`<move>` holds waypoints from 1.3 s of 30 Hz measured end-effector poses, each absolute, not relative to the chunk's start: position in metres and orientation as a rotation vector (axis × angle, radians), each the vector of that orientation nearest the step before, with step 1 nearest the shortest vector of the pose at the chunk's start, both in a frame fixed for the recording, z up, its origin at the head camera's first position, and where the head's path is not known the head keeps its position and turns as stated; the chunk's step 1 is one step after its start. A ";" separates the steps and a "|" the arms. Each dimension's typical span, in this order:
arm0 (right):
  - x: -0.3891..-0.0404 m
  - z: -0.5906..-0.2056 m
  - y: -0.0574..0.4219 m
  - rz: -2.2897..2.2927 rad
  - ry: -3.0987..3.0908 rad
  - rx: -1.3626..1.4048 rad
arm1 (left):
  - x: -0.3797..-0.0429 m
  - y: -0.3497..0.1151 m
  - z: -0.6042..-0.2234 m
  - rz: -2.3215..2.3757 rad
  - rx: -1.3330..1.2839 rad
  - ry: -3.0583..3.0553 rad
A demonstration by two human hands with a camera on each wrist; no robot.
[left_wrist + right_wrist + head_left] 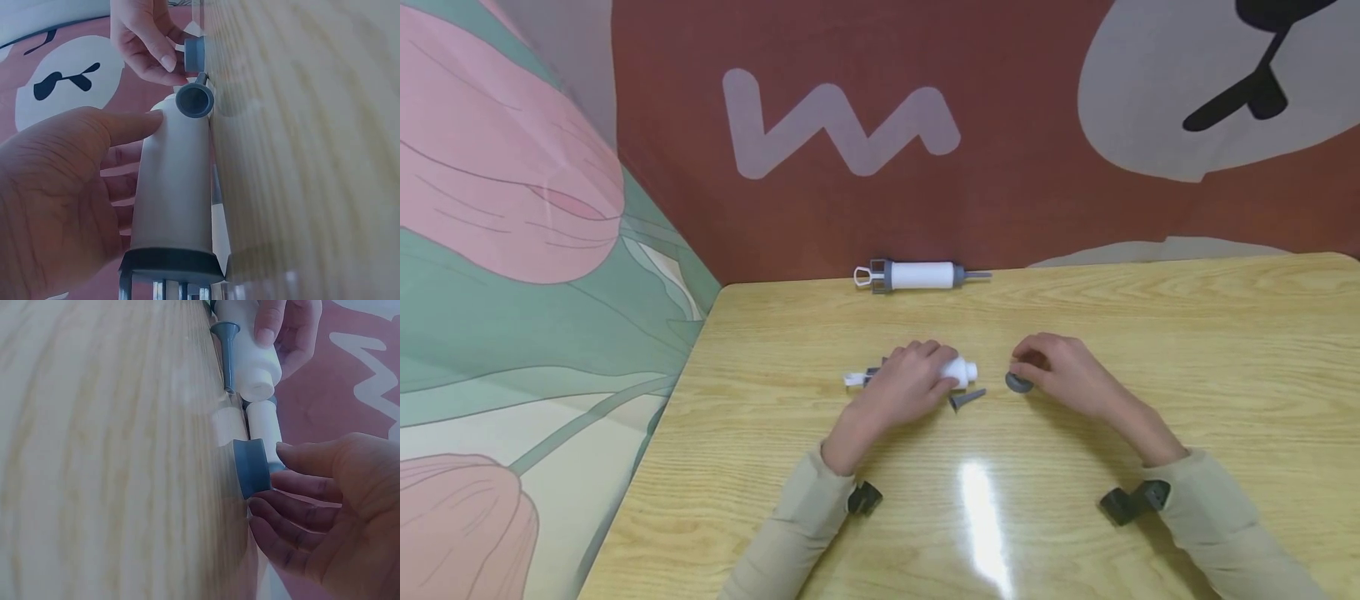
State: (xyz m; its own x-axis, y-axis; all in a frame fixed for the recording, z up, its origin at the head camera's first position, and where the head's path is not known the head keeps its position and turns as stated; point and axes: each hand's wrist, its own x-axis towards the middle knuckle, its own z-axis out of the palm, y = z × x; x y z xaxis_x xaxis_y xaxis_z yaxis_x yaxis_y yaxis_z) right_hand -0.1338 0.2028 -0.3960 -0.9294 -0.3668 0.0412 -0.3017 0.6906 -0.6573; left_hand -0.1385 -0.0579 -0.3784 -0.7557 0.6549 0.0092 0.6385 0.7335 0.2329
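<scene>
White tube, grey cap and grey nozzle, two hands attending.
White tube (178,181): lying on the wooden table (1150,533), gripped between thumb and fingers of the left hand (908,382), narrow neck protruding beyond the grip toward the right hand (1063,375). Grey cap (252,467): on the table at the right hand's bent fingertips; whether pinched, cannot tell. Grey nozzle (967,399): loose, just beside the tube's neck end, on the person's side. Second, assembled white-and-grey dispenser (922,275): at the table's far edge.

The left grip (62,194) holds a white tube (174,187); the right grip (142,39) touches a grey cap (195,55).
</scene>
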 end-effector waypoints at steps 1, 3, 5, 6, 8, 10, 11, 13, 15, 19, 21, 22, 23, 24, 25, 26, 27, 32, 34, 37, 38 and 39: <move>-0.134 -0.396 0.203 -1.068 2.803 -0.551 | -0.139 -0.058 -0.379 0.347 1.066 2.854; -0.134 -0.397 0.203 -1.073 2.805 -0.549 | -0.139 -0.058 -0.379 0.357 1.067 2.851; -0.135 -0.397 0.204 -1.084 2.803 -0.550 | -0.140 -0.058 -0.380 0.375 1.070 2.850; -0.135 -0.396 0.204 -1.086 2.805 -0.546 | -0.140 -0.059 -0.380 0.389 1.075 2.846; -0.136 -0.395 0.204 -1.092 2.797 -0.545 | -0.140 -0.059 -0.380 0.416 1.091 2.837; -0.139 -0.393 0.203 -1.099 2.790 -0.549 | -0.142 -0.061 -0.379 0.439 1.109 2.826; -0.140 -0.392 0.203 -1.101 2.792 -0.548 | -0.143 -0.062 -0.377 0.461 1.106 2.831; -0.146 -0.388 0.201 -1.123 2.800 -0.560 | -0.147 -0.064 -0.373 0.523 1.088 2.853; -0.152 -0.383 0.199 -1.150 2.814 -0.574 | -0.153 -0.067 -0.367 0.594 1.054 2.884; -0.164 -0.372 0.192 -1.221 2.830 -0.591 | -0.167 -0.071 -0.356 0.720 0.977 2.939; -0.169 -0.368 0.189 -1.246 2.829 -0.586 | -0.173 -0.073 -0.350 0.756 0.937 2.950; -0.171 -0.365 0.187 -1.263 2.830 -0.580 | -0.176 -0.073 -0.348 0.779 0.911 2.955; -0.174 -0.363 0.186 -1.275 2.834 -0.571 | -0.180 -0.074 -0.346 0.802 0.885 2.962; -0.175 -0.361 0.185 -1.288 2.836 -0.560 | -0.182 -0.075 -0.344 0.829 0.859 2.967; -0.178 -0.359 0.184 -1.294 2.843 -0.545 | -0.186 -0.075 -0.342 0.855 0.831 2.970; -0.180 -0.356 0.184 -1.304 2.846 -0.525 | -0.190 -0.076 -0.340 0.886 0.804 2.973; -0.183 -0.354 0.184 -1.317 2.848 -0.508 | -0.193 -0.076 -0.338 0.913 0.780 2.978; -0.195 -0.346 0.184 -1.404 2.845 -0.404 | -0.208 -0.080 -0.334 1.017 0.681 2.990; -0.201 -0.345 0.184 -1.438 2.847 -0.380 | -0.214 -0.082 -0.334 1.046 0.649 2.989; -0.209 -0.343 0.183 -1.492 2.840 -0.354 | -0.221 -0.084 -0.335 1.089 0.620 2.981; -0.212 -0.343 0.182 -1.507 2.836 -0.341 | -0.224 -0.084 -0.336 1.093 0.617 2.978; -0.215 -0.343 0.181 -1.518 2.829 -0.328 | -0.226 -0.084 -0.338 1.091 0.615 2.976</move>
State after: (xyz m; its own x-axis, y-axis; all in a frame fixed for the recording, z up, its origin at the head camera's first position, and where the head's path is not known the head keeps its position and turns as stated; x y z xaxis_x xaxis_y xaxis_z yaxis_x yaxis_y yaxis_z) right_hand -0.2151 0.1812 -0.3430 -0.9757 -0.1378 0.1701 -0.2180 0.5376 -0.8145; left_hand -0.2262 -0.0843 -0.3378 -0.9236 0.3212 0.2091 0.3802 0.6995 0.6051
